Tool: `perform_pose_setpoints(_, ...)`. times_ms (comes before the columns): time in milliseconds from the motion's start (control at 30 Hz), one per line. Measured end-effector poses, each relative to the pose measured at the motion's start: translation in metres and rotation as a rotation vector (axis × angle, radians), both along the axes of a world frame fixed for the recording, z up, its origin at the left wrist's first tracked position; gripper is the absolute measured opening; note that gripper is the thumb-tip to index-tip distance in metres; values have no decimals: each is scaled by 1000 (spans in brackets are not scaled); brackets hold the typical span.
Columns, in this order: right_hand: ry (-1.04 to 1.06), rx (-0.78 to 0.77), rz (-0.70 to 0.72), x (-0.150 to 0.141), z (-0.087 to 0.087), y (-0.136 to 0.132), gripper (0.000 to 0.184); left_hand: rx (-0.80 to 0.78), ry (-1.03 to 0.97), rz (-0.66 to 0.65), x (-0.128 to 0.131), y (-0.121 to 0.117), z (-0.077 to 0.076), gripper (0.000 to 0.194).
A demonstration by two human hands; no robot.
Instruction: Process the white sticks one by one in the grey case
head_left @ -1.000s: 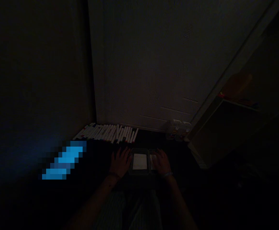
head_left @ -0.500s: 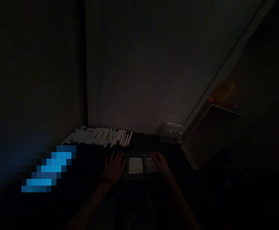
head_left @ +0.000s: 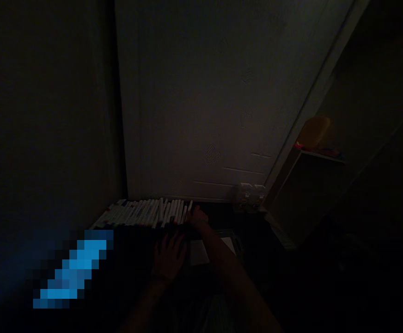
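Observation:
The scene is very dark. A row of white markers lies side by side along the foot of the wall. At its right end, my right hand has its fingers closed on the last marker, though the grip is dim. My left hand rests flat, fingers spread, left of a clear tray or case. Inside that case are two white panels; my right forearm crosses over it and covers part of the right panel.
Two clear plastic packages stand against the wall at right. A low cabinet or shelf on the right carries an orange object. At left glows a pixelated blue screen. The pale wall rises behind the markers.
My right hand has moved from the case's right panel up and left to the rightmost marker. My left hand stays spread beside the case. The view has tilted slightly upward.

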State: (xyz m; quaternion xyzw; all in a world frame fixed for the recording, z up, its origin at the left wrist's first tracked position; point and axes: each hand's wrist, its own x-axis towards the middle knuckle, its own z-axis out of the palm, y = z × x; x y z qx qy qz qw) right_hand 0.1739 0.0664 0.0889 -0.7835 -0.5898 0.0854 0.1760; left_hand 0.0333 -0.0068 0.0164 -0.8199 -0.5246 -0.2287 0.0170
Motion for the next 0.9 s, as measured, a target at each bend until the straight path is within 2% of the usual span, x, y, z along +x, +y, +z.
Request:
perform_pose_setpoints(100, -36, -22, -50, -6, -5, 8, 49, 18, 0, 8, 0, 0, 0, 42)
perform_pose_setpoints(300, -162, -113, 36, -6, -9, 14, 54, 10, -27, 29, 3, 0, -1, 41)
perform_pose_setpoints(467, -50, -86, 63, 7, -12, 15, 48, -3, -37, 22, 3, 1, -1, 41)
perform_pose_setpoints(633, -3, -39, 66, 28, -15, 16, 33, 11, -37, 14, 3, -1, 1, 41)
perform_pose_setpoints(800, -15, -7, 77, 47, -21, 2, 34, -19, -46, 28, 4, -3, 4, 41)
perform_pose_setpoints(900, -35, -16, 103, 48, -25, -5, 33, -16, -47, 11, 3, -3, 5, 41)
